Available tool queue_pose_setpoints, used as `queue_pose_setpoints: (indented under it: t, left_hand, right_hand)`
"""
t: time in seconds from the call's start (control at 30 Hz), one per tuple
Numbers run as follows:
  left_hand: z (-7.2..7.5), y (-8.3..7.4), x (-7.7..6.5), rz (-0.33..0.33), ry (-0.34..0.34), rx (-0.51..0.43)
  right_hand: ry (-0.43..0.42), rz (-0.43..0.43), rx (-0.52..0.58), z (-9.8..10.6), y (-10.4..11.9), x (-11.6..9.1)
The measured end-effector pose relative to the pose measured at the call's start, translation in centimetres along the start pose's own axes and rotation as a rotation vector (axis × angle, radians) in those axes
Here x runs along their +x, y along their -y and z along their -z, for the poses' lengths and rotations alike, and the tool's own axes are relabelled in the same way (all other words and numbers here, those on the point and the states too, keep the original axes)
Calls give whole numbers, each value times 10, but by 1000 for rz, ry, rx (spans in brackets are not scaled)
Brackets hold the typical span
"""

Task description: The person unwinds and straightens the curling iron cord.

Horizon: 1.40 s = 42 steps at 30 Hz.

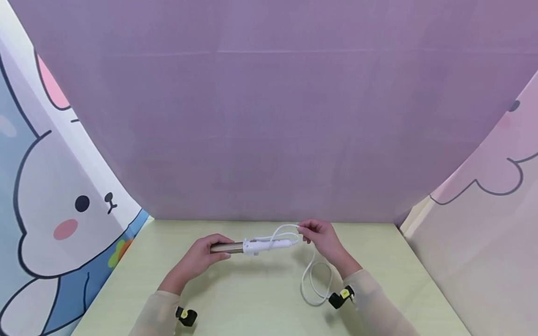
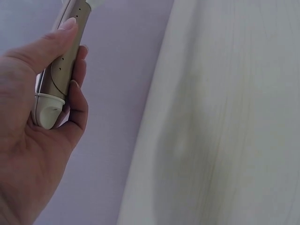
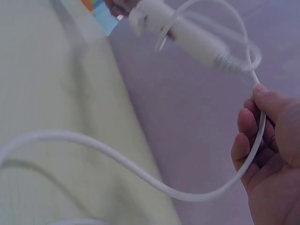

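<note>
Above the table, my left hand point(image 1: 202, 254) grips a curling iron point(image 1: 269, 244) by its gold-brown barrel point(image 2: 63, 65). The white handle points right, toward my right hand point(image 1: 321, 238). In the left wrist view, the barrel's white end cap sits near the palm, with thumb and fingers around the barrel. My right hand pinches the white cord point(image 3: 255, 82) between thumb and fingers, just off the handle's end. A stretch of cord loops over the handle point(image 3: 201, 42). Below the right hand, the rest of the cord hangs in loose coils down to the table.
The pale yellow-green table point(image 1: 252, 298) lies beneath both hands. A purple cloth panel point(image 1: 294, 130) rises behind it. Cartoon-printed panels flank the table, with a rabbit panel point(image 1: 54, 200) on the left. Small black wrist devices are worn on both sleeves.
</note>
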<state>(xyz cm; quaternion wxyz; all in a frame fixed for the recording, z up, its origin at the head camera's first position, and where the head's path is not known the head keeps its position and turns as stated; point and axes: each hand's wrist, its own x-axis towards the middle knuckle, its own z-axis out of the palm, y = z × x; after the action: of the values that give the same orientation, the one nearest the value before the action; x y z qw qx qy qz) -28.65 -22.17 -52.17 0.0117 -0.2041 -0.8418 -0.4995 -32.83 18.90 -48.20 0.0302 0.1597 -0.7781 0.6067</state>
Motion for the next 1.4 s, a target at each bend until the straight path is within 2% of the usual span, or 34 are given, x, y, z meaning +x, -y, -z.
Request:
queue_pose_setpoints:
  t: [0.23, 0.47, 0.6, 0.77, 0.9, 1.03, 1.2, 1.4]
  left_hand:
    - [-1, 2, 1, -11, -5, 17]
    - [1, 2, 3, 9, -30, 32]
    - [3, 1, 4, -6, -52, 38]
    - [5, -2, 4, -16, -74, 13]
    - [6, -5, 3, -10, -81, -5]
    - [6, -5, 4, -9, -86, -14]
    - [6, -7, 3, -4, -83, -19]
    - [6, -10, 2, 18, -75, -27]
  right_hand:
    - [23, 11, 11, 1, 18, -9]
    - [205, 49, -3, 5, 28, -27]
    - [267, 28, -30, 7, 25, -35]
    - [325, 2, -12, 7, 19, -42]
    - [385, 6, 4, 3, 10, -46]
    - [425, -8, -30, -2, -2, -48]
    - [410, -81, -99, -9, -18, -49]
    - [273, -167, -132, -14, -28, -42]
